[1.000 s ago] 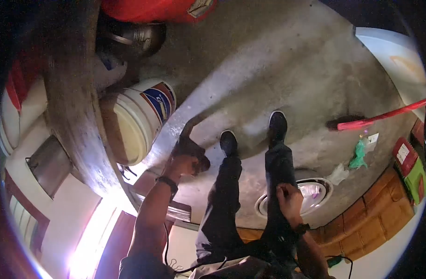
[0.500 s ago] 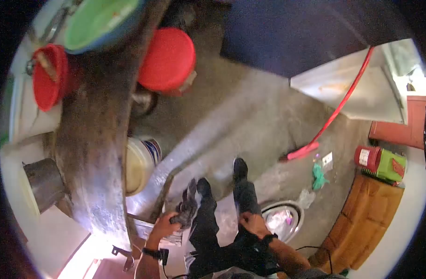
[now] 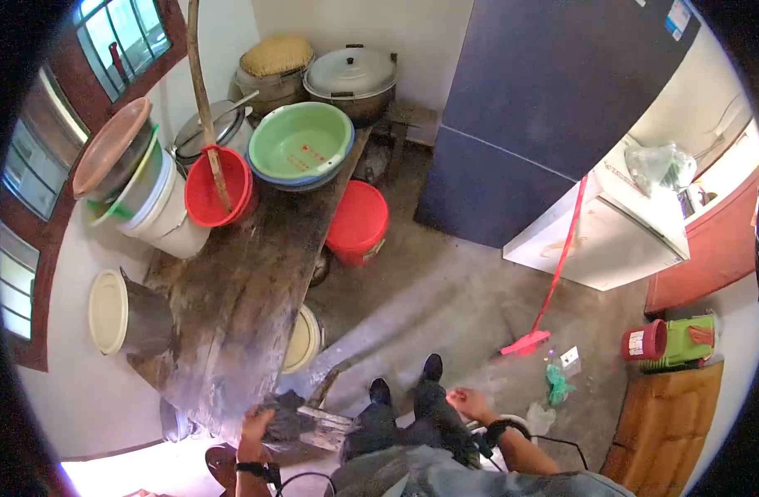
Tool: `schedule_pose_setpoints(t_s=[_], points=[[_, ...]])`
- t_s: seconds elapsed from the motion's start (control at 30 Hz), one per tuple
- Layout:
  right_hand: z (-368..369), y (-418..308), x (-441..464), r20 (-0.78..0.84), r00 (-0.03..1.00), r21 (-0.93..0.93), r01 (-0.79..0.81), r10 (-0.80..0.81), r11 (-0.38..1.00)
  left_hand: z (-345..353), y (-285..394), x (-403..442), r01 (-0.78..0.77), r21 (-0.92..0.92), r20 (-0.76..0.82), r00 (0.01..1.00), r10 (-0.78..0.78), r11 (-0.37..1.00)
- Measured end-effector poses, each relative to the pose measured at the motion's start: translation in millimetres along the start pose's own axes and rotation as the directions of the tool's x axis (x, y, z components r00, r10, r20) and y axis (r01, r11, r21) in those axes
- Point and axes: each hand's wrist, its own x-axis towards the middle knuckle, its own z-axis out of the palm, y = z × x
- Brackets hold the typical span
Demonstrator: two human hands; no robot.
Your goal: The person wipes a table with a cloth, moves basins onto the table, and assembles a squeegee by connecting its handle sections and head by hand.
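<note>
My left hand (image 3: 254,429) is closed on a dark grey rag (image 3: 288,417) beside the near end of a worn wooden table (image 3: 222,323). The rag hangs bunched to the right of my fingers, over some pale boards (image 3: 328,431). My right hand (image 3: 472,404) is held above my right leg, its fingers curled in, with no object visible in them. Both wrists wear black bands. A silver basin beyond my right forearm is mostly hidden.
On the table stand a green basin (image 3: 301,142), a red bucket (image 3: 219,186) with a wooden stick and stacked white buckets. A lidded pot (image 3: 350,73) sits behind. A red-lidded bucket (image 3: 359,219), a red broom (image 3: 526,341), a dark fridge (image 3: 512,132) and a white cabinet (image 3: 599,236) stand around the floor.
My view has tilted up, bringing the windows, pots and fridge into sight. My left hand has moved left with the rag, closer to the table. My right hand has lifted off my leg.
</note>
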Motion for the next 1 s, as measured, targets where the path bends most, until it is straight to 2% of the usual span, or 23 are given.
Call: schedule_pose_setpoints(t_s=[0.03, 0.07, 0.17, 0.2, 0.27, 0.3, 0.33, 0.4, 0.43, 0.47, 0.53, 0.57, 0.6, 0.67, 0.7, 0.73, 0.77, 0.8, 0.83, 0.87, 0.9, 0.93, 1.0], points=[[-6.3, 1.3, -3.8, -0.038, 0.993, 0.124, -0.105, 0.11, 0.987, -10.8, -3.6, 0.9, 0.006, -0.049, -0.146, 0.989, -0.013, 0.999], [-9.6, 11.1, -7.9, -0.048, 0.993, 0.124, -0.097, 0.104, 0.987, -17.2, -6.8, 3.3, -0.004, -0.1, -0.289, 0.957, -0.025, 0.995], [-17.4, 38.6, -26.0, -0.113, 0.974, 0.326, -0.148, 0.194, 0.934, -4.5, 46.2, -18.3, 0.014, -0.217, -0.238, 0.969, -0.067, 0.976], [-24.2, 36.7, -38.0, -0.113, 0.975, 0.316, -0.148, 0.192, 0.937, -7.4, 37.4, -9.1, 0.015, -0.227, -0.238, 0.969, -0.07, 0.974], [-41.9, 25.8, -62.3, -0.09, 0.956, 0.318, -0.238, 0.279, 0.918, -16.7, 12.2, 21.3, 0.004, -0.032, -0.222, 0.975, -0.011, 0.999], [-40.8, 48.9, -68.3, -0.074, 0.953, 0.227, -0.27, 0.293, 0.936, 27.4, 70.6, -23.8, -0.013, -0.055, -0.354, 0.935, -0.007, 0.998], [-41.7, 63.6, -80.2, -0.067, 0.952, 0.211, -0.28, 0.3, 0.937, 29.2, 66.7, -18.6, 0.001, -0.069, -0.353, 0.935, -0.026, 0.998], [-35.4, 78.9, -105.8, -0.103, 0.947, 0.438, -0.232, 0.305, 0.868, 21.7, 49.3, 9.2, -0.033, -0.177, -0.164, 0.986, 0.003, 0.984], [-35.1, 73.9, -117.1, -0.128, 0.938, 0.48, -0.226, 0.323, 0.848, 22.8, 38.1, 24.9, -0.038, -0.135, -0.167, 0.986, 0.015, 0.99], [-33.9, 69.4, -127.8, -0.127, 0.933, 0.487, -0.237, 0.336, 0.841, 27.9, 22.6, 38.1, -0.029, -0.126, -0.158, 0.987, 0.008, 0.992], [-37.6, 65.3, -135.1, -0.097, 0.915, 0.322, -0.344, 0.392, 0.882, 41.9, 4.5, 58.9, -0.15, 0.094, -0.202, 0.965, 0.167, 0.984], [-22.9, 86.5, -135.9, -0.131, 0.927, 0.466, -0.255, 0.351, 0.847, 64.3, 61.2, 18.4, -0.092, 0.225, -0.089, 0.989, 0.114, 0.97], [-20.8, 88.8, -130.5, -0.135, 0.925, 0.475, -0.254, 0.355, 0.842, 62.2, 58.3, 21.5, -0.096, 0.235, -0.084, 0.989, 0.118, 0.967], [-30.0, 84.2, -126.7, -0.027, 0.933, 0.272, -0.339, 0.359, 0.901, 62.0, 39.3, 30.3, -0.124, -0.019, -0.057, 0.991, 0.123, 0.992], [-41.1, 58.5, -124.6, -0.035, 0.9, 0.241, -0.414, 0.435, 0.878, 55.1, 35.5, 33.7, -0.077, -0.026, -0.141, 0.987, 0.073, 0.997], [-55.1, 31.4, -124.2, -0.055, 0.92, 0.349, -0.345, 0.387, 0.871, 55.3, 51.7, 15.7, -0.111, -0.061, -0.185, 0.978, 0.098, 0.992], [-42.2, 74.4, -106.4, -0.041, 0.919, 0.334, -0.357, 0.391, 0.873, 53.2, 63.6, 2.0, -0.145, -0.096, -0.234, 0.965, 0.119, 0.985], [-45.9, 81.5, -100.4, -0.069, 0.909, 0.361, -0.362, 0.412, 0.859, 16.8, 46.8, 30.1, -0.129, 0.087, -0.17, 0.975, 0.142, 0.988], [-54.2, 81.4, -87.1, -0.057, 0.923, 0.351, -0.339, 0.381, 0.873, 0.8, 28.7, 36.8, -0.199, -0.225, -0.259, 0.956, 0.138, 0.954], [-61.7, 81.3, -72.3, -0.041, 0.937, 0.342, -0.314, 0.348, 0.886, -11.5, 30.0, 35.4, -0.245, -0.305, -0.261, 0.951, 0.166, 0.92], [-67.0, 88.6, -57.7, -0.061, 0.932, 0.363, -0.313, 0.358, 0.878, -3.0, 49.5, 23.3, -0.239, -0.331, -0.489, 0.871, 0.05, 0.913], [-72.8, 96.8, -42.0, -0.087, 0.946, 0.296, -0.273, 0.311, 0.915, -56.2, 12.6, 66.1, -0.331, -0.102, -0.391, 0.881, 0.268, 0.938], [-88.2, 109.8, -15.2, -0.125, 0.954, 0.246, -0.236, 0.272, 0.94, -32.4, 47.4, 45.1, -0.433, -0.187, -0.449, 0.836, 0.315, 0.882]])
